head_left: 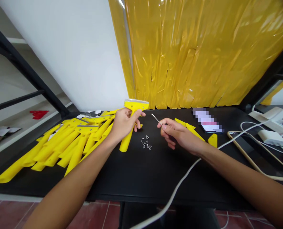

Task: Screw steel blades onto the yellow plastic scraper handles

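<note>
My left hand (126, 122) is closed around the neck of a yellow scraper (125, 143), holding it upright with its wide head and metal edge at the top. Between the thumb and fingers of my right hand (171, 130) is a thin metal screwdriver (156, 119), its tip pointing up and left toward the scraper but apart from it. On the black table between my hands lie several small screws and nuts (146, 143). Left of my left hand spreads a pile of yellow scrapers (67, 140), handles toward me.
Behind my right hand lie more yellow pieces (191, 127) and a phone (208, 121) with a blurred screen. A white cable (179, 184) crosses under my right forearm. A tablet-like device (258, 156) and a white charger (272, 137) sit at right. Yellow plastic sheeting (203, 57) hangs behind the black table (131, 178).
</note>
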A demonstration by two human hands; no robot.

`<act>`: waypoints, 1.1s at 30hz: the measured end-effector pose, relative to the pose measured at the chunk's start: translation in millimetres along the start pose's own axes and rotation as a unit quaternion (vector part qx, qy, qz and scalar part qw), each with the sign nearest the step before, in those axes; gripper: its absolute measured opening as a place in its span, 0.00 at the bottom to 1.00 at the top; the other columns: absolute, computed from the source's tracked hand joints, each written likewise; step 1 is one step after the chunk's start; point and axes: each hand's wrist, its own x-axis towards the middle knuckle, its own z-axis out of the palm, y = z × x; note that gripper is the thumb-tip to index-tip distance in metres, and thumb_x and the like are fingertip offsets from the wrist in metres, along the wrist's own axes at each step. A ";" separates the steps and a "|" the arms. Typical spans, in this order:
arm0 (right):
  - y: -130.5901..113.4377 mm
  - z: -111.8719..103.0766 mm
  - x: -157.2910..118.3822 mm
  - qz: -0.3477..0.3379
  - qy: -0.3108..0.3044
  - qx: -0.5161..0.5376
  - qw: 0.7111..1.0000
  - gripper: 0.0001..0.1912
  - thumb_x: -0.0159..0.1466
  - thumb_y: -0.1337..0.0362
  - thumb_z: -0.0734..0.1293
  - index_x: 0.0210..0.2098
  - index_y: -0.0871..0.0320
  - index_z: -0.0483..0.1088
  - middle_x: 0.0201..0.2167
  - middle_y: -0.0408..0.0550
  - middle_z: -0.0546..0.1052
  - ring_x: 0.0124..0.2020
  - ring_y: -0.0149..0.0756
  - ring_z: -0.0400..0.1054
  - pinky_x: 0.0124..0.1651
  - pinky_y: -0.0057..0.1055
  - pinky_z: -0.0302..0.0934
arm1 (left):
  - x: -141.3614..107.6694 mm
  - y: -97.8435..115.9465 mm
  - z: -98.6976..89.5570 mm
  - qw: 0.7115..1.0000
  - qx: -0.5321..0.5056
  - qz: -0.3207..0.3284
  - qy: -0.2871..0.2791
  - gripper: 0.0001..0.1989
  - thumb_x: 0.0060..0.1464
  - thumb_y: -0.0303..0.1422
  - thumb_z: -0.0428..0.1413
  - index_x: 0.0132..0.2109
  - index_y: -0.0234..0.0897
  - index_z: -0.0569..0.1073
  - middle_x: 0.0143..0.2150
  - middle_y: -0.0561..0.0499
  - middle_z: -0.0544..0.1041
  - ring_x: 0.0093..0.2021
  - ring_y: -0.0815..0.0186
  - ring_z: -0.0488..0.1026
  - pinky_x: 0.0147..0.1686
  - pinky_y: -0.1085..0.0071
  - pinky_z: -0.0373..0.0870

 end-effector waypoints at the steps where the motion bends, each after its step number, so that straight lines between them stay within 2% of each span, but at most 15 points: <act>1: 1.8 0.8 1.1 -0.011 0.016 -0.005 1.000 0.10 0.68 0.55 0.64 0.41 0.54 0.63 0.25 0.35 0.60 0.20 0.25 0.49 0.19 0.24 0.48 | 2.0 0.4 -0.3 0.999 -0.037 -0.022 0.003 0.17 0.59 0.43 0.58 0.38 0.30 0.77 0.20 0.49 0.75 0.18 0.69 0.70 0.17 0.75 0.66; 5: 4.6 0.1 4.5 -0.030 0.108 -0.001 0.994 0.18 0.67 0.51 0.64 0.31 0.55 0.57 0.21 0.34 0.57 0.19 0.23 0.45 0.20 0.24 0.40 | 0.9 1.7 7.4 0.980 -0.159 -0.110 -0.042 0.16 0.59 0.42 0.59 0.42 0.30 0.74 0.28 0.44 0.80 0.20 0.70 0.72 0.17 0.75 0.66; 7: 3.0 -1.6 5.0 -0.030 0.136 -0.015 0.990 0.24 0.66 0.47 0.66 0.26 0.55 0.53 0.18 0.34 0.55 0.18 0.22 0.44 0.19 0.25 0.37 | -3.0 1.7 12.7 0.971 -0.189 -0.129 -0.063 0.15 0.57 0.41 0.61 0.43 0.32 0.73 0.35 0.42 0.82 0.21 0.71 0.72 0.16 0.76 0.64; 9: 0.4 -2.5 5.1 -0.029 0.151 -0.006 0.988 0.26 0.62 0.47 0.69 0.25 0.55 0.52 0.17 0.33 0.53 0.16 0.22 0.42 0.18 0.26 0.35 | -7.4 2.0 16.2 0.968 -0.195 -0.131 -0.088 0.15 0.55 0.39 0.63 0.42 0.33 0.72 0.39 0.42 0.82 0.20 0.73 0.71 0.15 0.77 0.62; 13: -2.3 -1.6 4.7 -0.037 0.149 0.029 0.988 0.19 0.57 0.51 0.74 0.36 0.53 0.64 0.17 0.30 0.51 0.16 0.22 0.38 0.17 0.26 0.33 | -15.3 4.8 19.8 0.967 -0.153 -0.131 -0.159 0.13 0.56 0.40 0.63 0.37 0.33 0.73 0.24 0.52 0.76 0.16 0.74 0.67 0.15 0.76 0.63; 16: 0.1 -2.4 4.3 -0.027 0.122 -0.017 0.992 0.17 0.59 0.50 0.73 0.36 0.57 0.70 0.19 0.33 0.55 0.16 0.22 0.41 0.18 0.27 0.34 | -18.3 5.8 22.2 0.965 -0.131 -0.121 -0.192 0.14 0.54 0.40 0.64 0.34 0.32 0.74 0.20 0.54 0.72 0.17 0.71 0.69 0.18 0.74 0.69; 19: 2.5 -8.3 4.4 -0.037 0.112 -0.044 0.992 0.16 0.60 0.50 0.72 0.32 0.58 0.72 0.19 0.35 0.57 0.17 0.22 0.43 0.19 0.28 0.35 | -14.9 2.9 20.7 0.960 -0.144 -0.139 -0.196 0.17 0.55 0.44 0.63 0.38 0.31 0.75 0.26 0.49 0.76 0.23 0.67 0.74 0.22 0.70 0.74; 22: 1.1 -20.2 5.8 -0.059 0.121 -0.012 0.991 0.15 0.61 0.51 0.71 0.32 0.57 0.71 0.18 0.33 0.52 0.17 0.22 0.40 0.19 0.28 0.33 | -5.0 -4.0 12.0 0.967 -0.166 -0.128 -0.143 0.22 0.60 0.49 0.55 0.40 0.32 0.75 0.38 0.41 0.79 0.31 0.64 0.78 0.27 0.68 0.77; 24: -1.4 -29.9 7.6 -0.062 0.133 0.012 0.989 0.14 0.61 0.52 0.72 0.33 0.57 0.71 0.18 0.33 0.51 0.17 0.22 0.39 0.19 0.28 0.31 | 1.5 -10.3 3.7 0.983 -0.097 -0.091 -0.124 0.21 0.62 0.48 0.54 0.41 0.32 0.76 0.40 0.41 0.79 0.30 0.66 0.77 0.27 0.69 0.75; 26: -3.7 -38.5 9.5 -0.055 0.145 0.024 0.988 0.15 0.60 0.53 0.73 0.32 0.58 0.70 0.17 0.33 0.51 0.17 0.22 0.37 0.19 0.28 0.29 | 4.9 -17.1 -3.8 0.984 0.057 -0.040 -0.163 0.15 0.58 0.42 0.58 0.43 0.34 0.78 0.35 0.45 0.79 0.27 0.68 0.73 0.25 0.72 0.71; 28: -5.0 -44.1 11.2 -0.045 0.151 0.032 0.987 0.16 0.59 0.53 0.73 0.30 0.58 0.68 0.16 0.33 0.52 0.16 0.22 0.37 0.19 0.28 0.27 | 5.0 -23.1 -8.4 0.957 0.180 0.008 -0.228 0.12 0.56 0.37 0.60 0.44 0.36 0.79 0.33 0.48 0.79 0.28 0.68 0.73 0.27 0.73 0.69; 30: -4.7 -46.3 12.3 -0.041 0.145 0.040 0.988 0.16 0.60 0.54 0.73 0.29 0.58 0.67 0.16 0.33 0.53 0.16 0.21 0.38 0.19 0.28 0.28 | 3.1 -28.1 -9.2 0.927 0.248 0.051 -0.277 0.12 0.57 0.36 0.59 0.46 0.38 0.80 0.37 0.48 0.79 0.32 0.67 0.74 0.31 0.72 0.68; 33: -1.8 -45.7 13.6 -0.042 0.134 0.041 0.989 0.17 0.60 0.54 0.73 0.28 0.58 0.66 0.16 0.34 0.56 0.16 0.21 0.40 0.19 0.28 0.28 | 0.4 -34.0 -5.9 0.896 0.312 0.104 -0.297 0.13 0.57 0.35 0.59 0.49 0.39 0.80 0.42 0.47 0.78 0.36 0.65 0.74 0.35 0.70 0.67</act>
